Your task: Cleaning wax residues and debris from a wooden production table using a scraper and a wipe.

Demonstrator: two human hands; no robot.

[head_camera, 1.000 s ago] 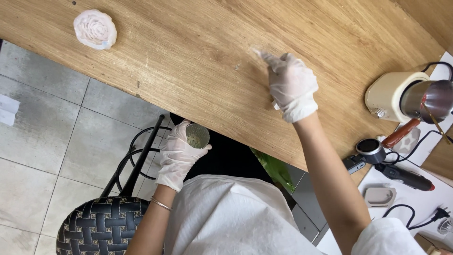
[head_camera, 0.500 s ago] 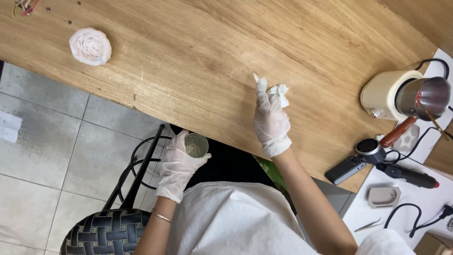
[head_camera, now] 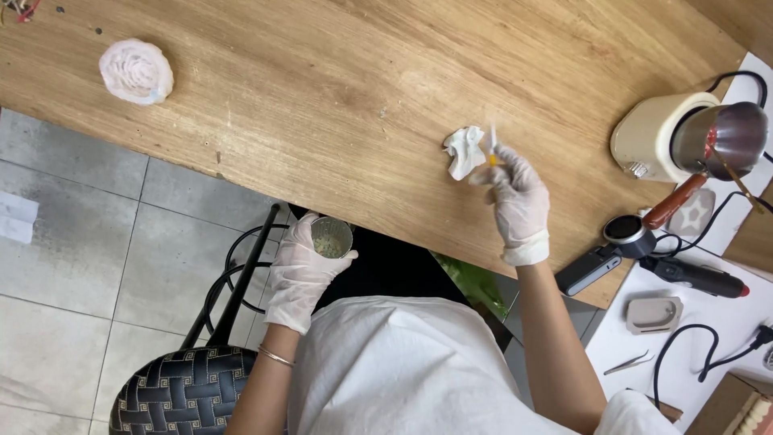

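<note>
My left hand, in a white glove, holds a small round metal cup with pale greenish bits inside, just below the near edge of the wooden table. My right hand, also gloved, pinches a thin stick with an orange mark above the tabletop. A crumpled white tissue lies on the wood right beside those fingers, apparently released.
A pink rose-shaped piece sits at the table's far left. At right stand a cream pot with a metal pitcher, a black device, a heat tool, a small grey tray and tweezers. A woven stool is below left.
My right hand drew back toward me across the table, set the tissue down on the wood and now pinches the thin stick. The left hand kept the cup almost still.
</note>
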